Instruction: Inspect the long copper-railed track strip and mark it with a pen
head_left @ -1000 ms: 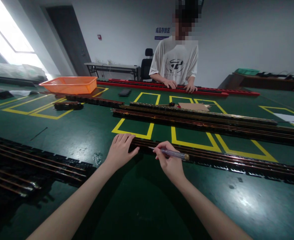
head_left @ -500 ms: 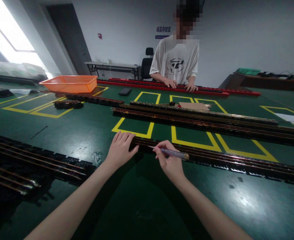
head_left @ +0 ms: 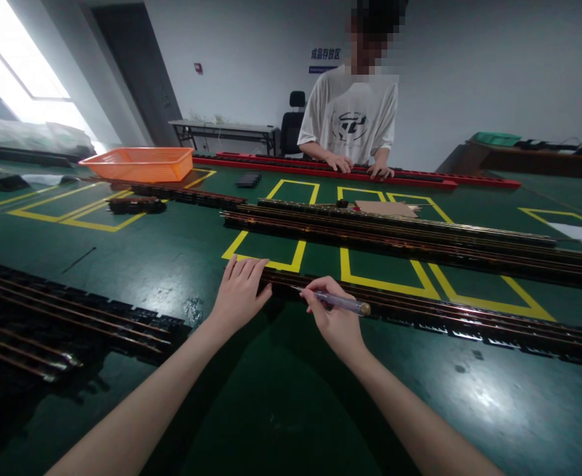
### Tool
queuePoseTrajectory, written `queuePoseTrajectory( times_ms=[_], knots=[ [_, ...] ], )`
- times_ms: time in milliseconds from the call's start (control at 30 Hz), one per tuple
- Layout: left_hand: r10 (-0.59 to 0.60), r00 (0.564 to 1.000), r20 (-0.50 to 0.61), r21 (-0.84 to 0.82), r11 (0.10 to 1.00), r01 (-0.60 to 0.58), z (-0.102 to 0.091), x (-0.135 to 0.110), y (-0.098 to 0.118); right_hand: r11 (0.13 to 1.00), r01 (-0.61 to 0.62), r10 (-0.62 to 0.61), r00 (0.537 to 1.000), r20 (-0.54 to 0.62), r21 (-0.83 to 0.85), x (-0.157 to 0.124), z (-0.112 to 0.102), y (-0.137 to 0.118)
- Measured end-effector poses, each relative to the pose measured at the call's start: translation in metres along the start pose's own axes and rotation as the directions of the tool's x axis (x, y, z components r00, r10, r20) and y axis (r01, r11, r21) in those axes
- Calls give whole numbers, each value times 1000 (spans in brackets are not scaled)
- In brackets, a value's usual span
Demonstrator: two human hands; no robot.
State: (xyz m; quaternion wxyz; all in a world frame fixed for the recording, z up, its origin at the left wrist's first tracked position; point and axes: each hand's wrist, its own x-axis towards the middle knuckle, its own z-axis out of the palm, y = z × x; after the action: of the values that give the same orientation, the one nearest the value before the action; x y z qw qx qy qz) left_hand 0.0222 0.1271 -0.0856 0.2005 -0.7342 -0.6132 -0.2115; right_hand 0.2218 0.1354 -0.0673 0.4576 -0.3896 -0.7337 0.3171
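A long black rail with copper strips (head_left: 444, 318) lies across the table in front of me. My left hand (head_left: 240, 291) holds its left end, fingers over the far edge and thumb on the near side. In my right hand (head_left: 339, 327) is a slim screwdriver (head_left: 341, 302) with a translucent purplish handle, gripped like a pen. Its thin shaft points left at the rail, close to my left thumb. Whether the tip touches the rail I cannot tell.
More copper-striped rails lie at the left (head_left: 63, 311) and beyond my hands (head_left: 394, 241). An orange basket (head_left: 145, 165) stands at the back left. Across the table (head_left: 137, 264), a person (head_left: 350, 119) has both hands on red rails (head_left: 419, 178). A cardboard piece (head_left: 384, 209) lies mid-table.
The screwdriver and my right hand have shifted very slightly left. My left hand keeps its hold on the rail. The view has tilted a little.
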Motion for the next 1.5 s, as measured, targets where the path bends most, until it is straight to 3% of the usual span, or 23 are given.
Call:
queuePoseTrajectory(
  times_ms=[433,1100,1500],
  knots=[
    [-9,1000,15,-20,1000,10,-1,1,1,1000,-7,7,999,-42,8,0,0,-2],
    [3,999,52,-115,993,3,0,0,-3,998,-31,30,999,23,48,0,-2,-1],
    [-6,1000,-2,22,1000,6,-4,1,5,998,-30,29,1000,11,54,0,-1,-2]
  ],
)
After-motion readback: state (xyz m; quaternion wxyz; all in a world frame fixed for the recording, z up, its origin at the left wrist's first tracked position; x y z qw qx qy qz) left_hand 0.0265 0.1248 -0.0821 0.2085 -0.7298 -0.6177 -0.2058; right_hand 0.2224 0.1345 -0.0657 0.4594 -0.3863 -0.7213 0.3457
